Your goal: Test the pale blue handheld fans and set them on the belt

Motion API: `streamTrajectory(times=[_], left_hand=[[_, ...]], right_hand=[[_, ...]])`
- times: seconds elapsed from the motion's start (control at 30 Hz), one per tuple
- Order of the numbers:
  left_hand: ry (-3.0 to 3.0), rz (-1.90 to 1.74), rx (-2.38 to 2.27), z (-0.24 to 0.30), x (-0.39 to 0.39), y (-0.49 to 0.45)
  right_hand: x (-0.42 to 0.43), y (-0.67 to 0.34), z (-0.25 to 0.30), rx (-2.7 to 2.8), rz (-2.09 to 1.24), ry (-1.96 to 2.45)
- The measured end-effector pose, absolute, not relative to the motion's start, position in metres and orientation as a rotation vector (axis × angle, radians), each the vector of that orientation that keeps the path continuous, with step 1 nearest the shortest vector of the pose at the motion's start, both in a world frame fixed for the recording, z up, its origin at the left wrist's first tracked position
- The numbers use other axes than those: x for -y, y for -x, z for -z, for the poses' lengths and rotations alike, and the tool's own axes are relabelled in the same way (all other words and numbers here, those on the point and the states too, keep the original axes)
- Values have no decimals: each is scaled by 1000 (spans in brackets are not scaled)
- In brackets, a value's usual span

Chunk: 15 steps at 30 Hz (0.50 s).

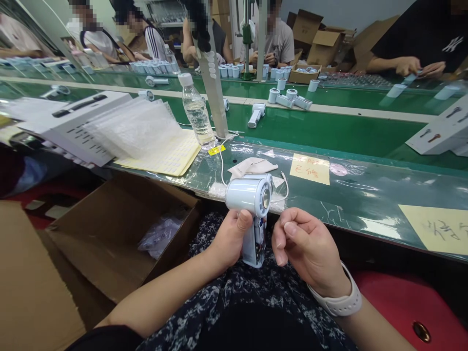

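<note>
A light-blue handheld fan point(245, 195) stands upright over my lap, its round head at the top. My left hand point(234, 236) is wrapped round its handle, the thumb just below the head. The handle's side toward my right hand shows dark inner parts. Just right of the fan, apart from it, is my right hand point(307, 243), fingers curled and thumb pressed to the index finger. Whether something small is pinched there is hidden. Behind the fan, a pale cloth point(252, 166) and a white cable point(222, 165) lie on the bench edge.
A water bottle point(197, 114) stands by a metal post point(212, 87). Left are plastic sleeves point(131, 131) on yellow sheets point(175, 158) and an open carton point(109, 229) below. Beyond, more fans point(257, 115) lie on the green conveyor point(329, 124). Several people work across it.
</note>
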<state>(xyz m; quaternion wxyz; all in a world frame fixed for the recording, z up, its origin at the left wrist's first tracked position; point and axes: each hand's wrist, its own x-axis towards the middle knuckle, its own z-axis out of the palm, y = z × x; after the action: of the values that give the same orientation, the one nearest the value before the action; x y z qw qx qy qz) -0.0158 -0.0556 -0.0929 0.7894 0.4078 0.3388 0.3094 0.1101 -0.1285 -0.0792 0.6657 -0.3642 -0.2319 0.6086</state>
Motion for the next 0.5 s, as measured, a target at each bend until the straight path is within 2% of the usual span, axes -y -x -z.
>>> streamTrajectory(times=[0.5], left_hand=[[-926, -716, -749, 95, 56, 13]], right_hand=[[134, -111, 88, 528, -1413, 694]])
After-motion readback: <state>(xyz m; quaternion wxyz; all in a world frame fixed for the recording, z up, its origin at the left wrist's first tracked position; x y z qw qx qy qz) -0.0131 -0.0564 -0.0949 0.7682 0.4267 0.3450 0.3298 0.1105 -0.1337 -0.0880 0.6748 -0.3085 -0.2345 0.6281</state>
